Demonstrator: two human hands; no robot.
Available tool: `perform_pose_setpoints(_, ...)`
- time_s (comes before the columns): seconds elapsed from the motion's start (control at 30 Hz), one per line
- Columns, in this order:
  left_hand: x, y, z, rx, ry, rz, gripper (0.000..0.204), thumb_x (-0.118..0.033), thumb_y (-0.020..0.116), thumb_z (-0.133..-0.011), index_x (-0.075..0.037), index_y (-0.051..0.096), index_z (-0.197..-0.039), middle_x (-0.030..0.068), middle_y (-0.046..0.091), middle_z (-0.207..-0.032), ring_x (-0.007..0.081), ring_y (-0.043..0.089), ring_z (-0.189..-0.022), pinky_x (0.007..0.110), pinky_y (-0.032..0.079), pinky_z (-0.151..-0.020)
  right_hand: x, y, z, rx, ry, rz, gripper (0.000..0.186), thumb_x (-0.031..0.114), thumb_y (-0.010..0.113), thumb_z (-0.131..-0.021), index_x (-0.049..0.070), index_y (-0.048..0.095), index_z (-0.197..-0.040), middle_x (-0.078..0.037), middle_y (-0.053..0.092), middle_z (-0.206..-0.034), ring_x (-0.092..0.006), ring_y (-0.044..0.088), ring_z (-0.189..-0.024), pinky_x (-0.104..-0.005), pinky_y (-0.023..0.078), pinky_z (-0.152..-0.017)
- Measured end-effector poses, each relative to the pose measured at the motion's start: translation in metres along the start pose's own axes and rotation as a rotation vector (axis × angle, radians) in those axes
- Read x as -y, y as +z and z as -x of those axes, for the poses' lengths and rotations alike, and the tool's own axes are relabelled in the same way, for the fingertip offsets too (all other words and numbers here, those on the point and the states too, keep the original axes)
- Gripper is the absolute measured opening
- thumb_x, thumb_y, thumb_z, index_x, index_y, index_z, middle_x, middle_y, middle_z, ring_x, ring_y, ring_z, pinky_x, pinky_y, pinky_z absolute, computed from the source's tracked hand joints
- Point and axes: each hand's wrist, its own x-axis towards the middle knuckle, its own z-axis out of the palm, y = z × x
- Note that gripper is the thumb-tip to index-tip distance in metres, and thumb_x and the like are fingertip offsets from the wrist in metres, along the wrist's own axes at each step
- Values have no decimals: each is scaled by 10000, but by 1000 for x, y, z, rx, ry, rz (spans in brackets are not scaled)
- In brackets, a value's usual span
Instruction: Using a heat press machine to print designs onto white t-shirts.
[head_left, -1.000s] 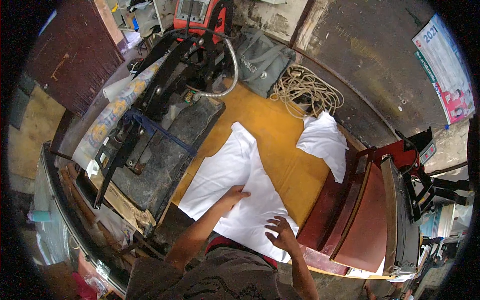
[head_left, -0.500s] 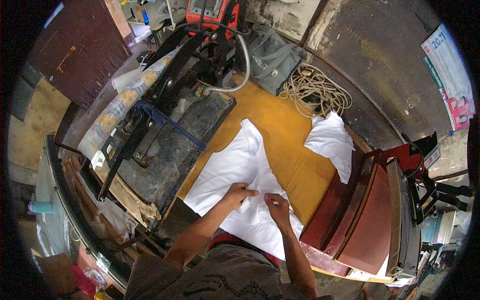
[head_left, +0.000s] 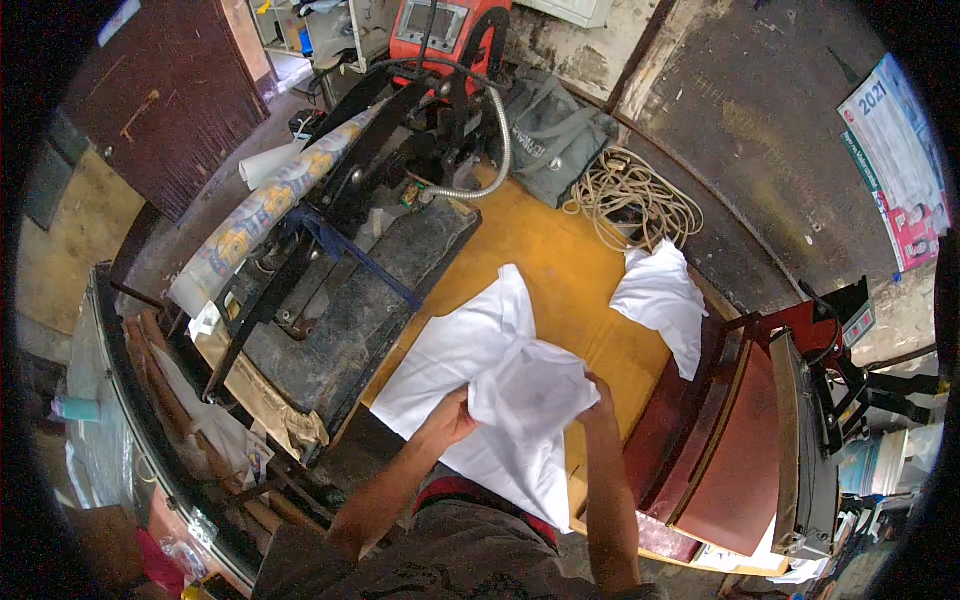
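Observation:
A white cloth (head_left: 440, 350), perhaps a garment, is spread over the yellow-brown tabletop (head_left: 560, 270) in front of me. Both hands lift a part of it off the table and stretch it between them, so that it bulges into a pouch shape. My left hand (head_left: 453, 418) pinches the left edge of this raised part. At its right edge, the fingers of my right hand (head_left: 600, 398) are closed on the fabric, partly hidden by it. The cloth's lower end hangs toward my waist.
A black heat press (head_left: 350, 270) with a dark pad and lever arms stands at the left. A crumpled white cloth (head_left: 660, 300) lies to the right, below a coiled cable (head_left: 640, 195). Behind are a grey bag (head_left: 555, 130) and a red control box (head_left: 430, 40). A dark-red machine (head_left: 735, 440) borders the right.
My hands have moved apart, the right one going right. The part of the cloth between them is now raised and stretched out. The view has shifted slightly.

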Motion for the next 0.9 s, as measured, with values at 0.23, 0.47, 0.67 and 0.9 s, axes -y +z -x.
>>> perform_pose_setpoints(0.23,-34,79,138,50,208,3,118,-64,594,-832,-24,573,-941,82,615,-944,171,622,-790,291,535,-710,76,-38,-65,-351,-985,650,131,168,607,-843,46,625,-886,9,571,-728,-121,530,-639,-273,451,-581)
perform_pose_setpoints(0.47,-107,-56,322,51,737,-280,173,-101,568,-831,-26,599,-983,60,620,-897,152,603,-773,273,490,-683,115,13,-6,-874,-1050,1231,265,180,606,-841,-21,604,-1014,-195,647,-886,-271,639,-797,-370,494,-686)
perform_pose_setpoints(0.67,-10,54,349,-310,802,-898,201,-187,587,-862,-46,615,-1004,64,643,-933,182,618,-789,321,510,-738,48,-53,7,-168,-1267,1255,465,179,676,-834,42,537,-1256,-136,663,-1045,-271,648,-905,-379,501,-818)
perform_pose_setpoints(0.9,196,164,318,226,742,-728,528,132,414,-854,-15,448,-1361,122,509,-1344,175,571,-1090,303,456,-903,-104,-20,325,752,-642,1441,949,228,782,-726,6,196,-1439,-199,333,-1404,-338,333,-1328,-399,323,-1060)
